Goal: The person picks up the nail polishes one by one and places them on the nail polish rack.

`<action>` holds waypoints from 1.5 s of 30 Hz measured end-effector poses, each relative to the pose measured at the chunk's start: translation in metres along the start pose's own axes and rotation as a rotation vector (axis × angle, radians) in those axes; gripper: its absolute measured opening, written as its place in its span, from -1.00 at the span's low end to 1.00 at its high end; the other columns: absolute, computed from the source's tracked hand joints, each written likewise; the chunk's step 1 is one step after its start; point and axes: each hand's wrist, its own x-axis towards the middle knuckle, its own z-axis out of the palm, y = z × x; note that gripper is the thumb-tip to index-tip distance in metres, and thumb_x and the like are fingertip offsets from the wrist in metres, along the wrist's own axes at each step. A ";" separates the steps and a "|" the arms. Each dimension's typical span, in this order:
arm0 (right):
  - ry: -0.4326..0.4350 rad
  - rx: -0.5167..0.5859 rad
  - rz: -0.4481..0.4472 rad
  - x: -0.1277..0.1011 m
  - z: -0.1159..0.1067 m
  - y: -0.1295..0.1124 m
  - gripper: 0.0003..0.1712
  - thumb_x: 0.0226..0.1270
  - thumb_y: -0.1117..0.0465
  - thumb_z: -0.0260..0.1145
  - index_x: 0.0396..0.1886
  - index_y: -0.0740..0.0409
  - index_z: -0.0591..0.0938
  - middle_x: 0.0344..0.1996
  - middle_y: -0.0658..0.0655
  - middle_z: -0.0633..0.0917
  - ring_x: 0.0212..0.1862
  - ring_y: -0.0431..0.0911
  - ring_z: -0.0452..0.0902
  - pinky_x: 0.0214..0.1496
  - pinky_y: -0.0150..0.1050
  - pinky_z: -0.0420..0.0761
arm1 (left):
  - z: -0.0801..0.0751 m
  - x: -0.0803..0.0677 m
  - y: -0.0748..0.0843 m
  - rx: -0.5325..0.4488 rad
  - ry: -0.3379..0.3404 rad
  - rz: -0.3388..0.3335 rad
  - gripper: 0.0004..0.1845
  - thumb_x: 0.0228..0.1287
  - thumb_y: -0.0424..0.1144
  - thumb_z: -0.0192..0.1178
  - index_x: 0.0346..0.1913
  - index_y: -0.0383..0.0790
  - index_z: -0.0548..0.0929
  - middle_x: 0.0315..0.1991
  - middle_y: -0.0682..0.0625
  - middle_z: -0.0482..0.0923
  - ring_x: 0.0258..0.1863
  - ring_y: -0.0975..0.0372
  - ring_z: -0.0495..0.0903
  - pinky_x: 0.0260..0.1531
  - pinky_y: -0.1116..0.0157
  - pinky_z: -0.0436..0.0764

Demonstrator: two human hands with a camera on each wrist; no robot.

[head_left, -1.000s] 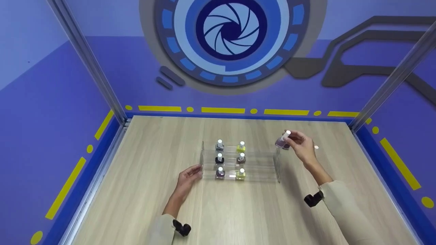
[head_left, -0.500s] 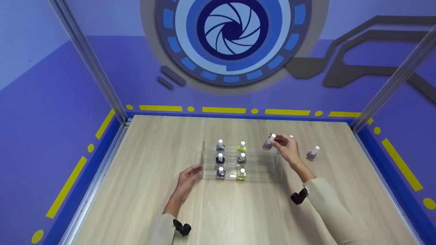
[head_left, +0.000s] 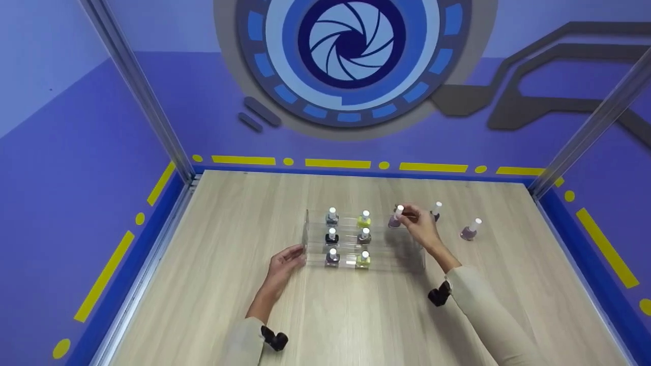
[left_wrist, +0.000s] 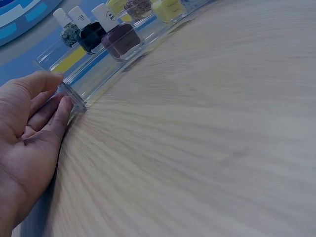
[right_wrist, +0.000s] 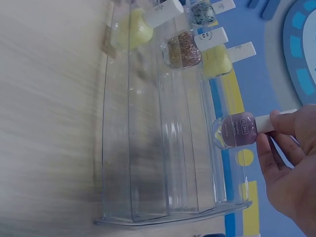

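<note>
A clear stepped acrylic rack [head_left: 381, 262] stands mid-table, bearing nail polish bottles in its two left columns. My left hand [head_left: 284, 264] holds the rack's left end panel by its edge, thumb and fingertips on it in the left wrist view. By the white cap, my right hand [head_left: 421, 226] pinches a mauve nail polish bottle [right_wrist: 237, 130]. That bottle is at the rack's back tier, right of the back yellow bottle [head_left: 363, 219]; whether its base rests on the tier I cannot tell.
Behind the right hand, a dark bottle [head_left: 437, 211] stands partly hidden on the table [head_left: 346, 315]. Another mauve bottle [head_left: 469, 231] stands farther right. On the front tier are a dark purple bottle [head_left: 332, 258] and a yellow one [head_left: 363, 260]. Printed walls enclose the back and sides.
My right hand has carried the mauve bottle leftward, from beyond the rack's right end to the back tier. The bottles standing behind it have come into view. The left hand stays put.
</note>
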 end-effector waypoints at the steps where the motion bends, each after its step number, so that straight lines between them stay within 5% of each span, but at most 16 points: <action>1: 0.000 -0.007 -0.014 0.000 0.000 0.003 -0.67 0.45 0.41 0.28 0.15 0.45 0.62 0.05 0.44 0.71 0.17 0.27 0.63 0.21 -0.20 0.67 | 0.000 0.000 0.000 -0.001 0.001 -0.001 -0.48 0.43 -0.34 0.24 0.37 -0.48 0.45 0.39 -0.37 0.44 0.35 0.09 0.52 0.22 0.36 0.63; 4: -0.007 -0.029 -0.039 0.000 -0.002 0.007 -0.68 0.44 0.39 0.30 0.14 0.40 0.64 0.04 0.39 0.73 0.15 0.23 0.65 0.22 -0.10 0.68 | 0.001 0.000 -0.001 0.003 0.004 -0.004 -0.48 0.42 -0.33 0.26 0.36 -0.46 0.46 0.39 -0.35 0.45 0.35 0.10 0.52 0.20 0.40 0.63; 12: -0.036 -0.045 -0.035 -0.005 -0.010 0.008 -0.68 0.44 0.39 0.30 0.15 0.35 0.65 0.04 0.33 0.73 0.14 0.17 0.66 0.07 -0.49 0.62 | 0.001 0.001 -0.001 0.004 0.011 0.005 -0.48 0.41 -0.35 0.27 0.35 -0.47 0.47 0.37 -0.35 0.47 0.28 0.18 0.55 0.15 0.45 0.63; 20: -0.025 -0.037 -0.045 -0.007 -0.013 0.008 -0.62 0.42 0.37 0.33 0.19 0.35 0.63 0.06 0.36 0.73 0.13 0.21 0.65 0.09 -0.47 0.65 | 0.001 0.001 -0.001 -0.015 0.002 -0.012 -0.49 0.43 -0.36 0.23 0.37 -0.46 0.46 0.37 -0.36 0.45 0.33 0.09 0.53 0.16 0.43 0.64; 25: 0.002 -0.011 -0.047 -0.009 -0.023 0.008 -0.64 0.44 0.40 0.28 0.19 0.38 0.63 0.08 0.41 0.71 0.12 0.19 0.65 0.04 -0.61 0.56 | 0.001 0.001 -0.002 -0.010 0.005 -0.020 -0.50 0.42 -0.36 0.24 0.36 -0.43 0.48 0.38 -0.33 0.47 0.34 0.09 0.53 0.18 0.41 0.64; 36: 0.112 -0.011 -0.019 -0.038 -0.075 -0.008 -0.69 0.45 0.51 0.19 0.12 0.53 0.61 0.03 0.52 0.69 -0.01 -0.11 0.69 -0.04 -0.60 0.63 | -0.001 0.001 -0.001 0.008 0.015 -0.028 -0.50 0.42 -0.33 0.24 0.36 -0.41 0.48 0.38 -0.31 0.47 0.32 0.12 0.55 0.16 0.41 0.64; 40: 0.168 -0.017 -0.010 -0.045 -0.099 -0.007 -0.71 0.49 0.46 0.17 0.10 0.53 0.62 -0.07 0.33 0.75 -0.18 -0.34 0.67 -0.17 -0.55 0.69 | -0.001 0.001 -0.001 0.005 0.021 -0.038 -0.50 0.42 -0.32 0.26 0.36 -0.37 0.50 0.38 -0.27 0.49 0.33 0.12 0.55 0.17 0.42 0.64; 45: 0.309 -0.034 0.010 -0.050 -0.120 0.006 -0.72 0.49 0.45 0.18 0.06 0.55 0.63 -0.08 0.43 0.73 -0.26 -0.44 0.63 -0.24 -0.63 0.64 | 0.000 0.002 -0.002 -0.014 0.008 -0.024 -0.49 0.43 -0.33 0.25 0.37 -0.41 0.48 0.40 -0.30 0.46 0.36 0.08 0.52 0.18 0.42 0.63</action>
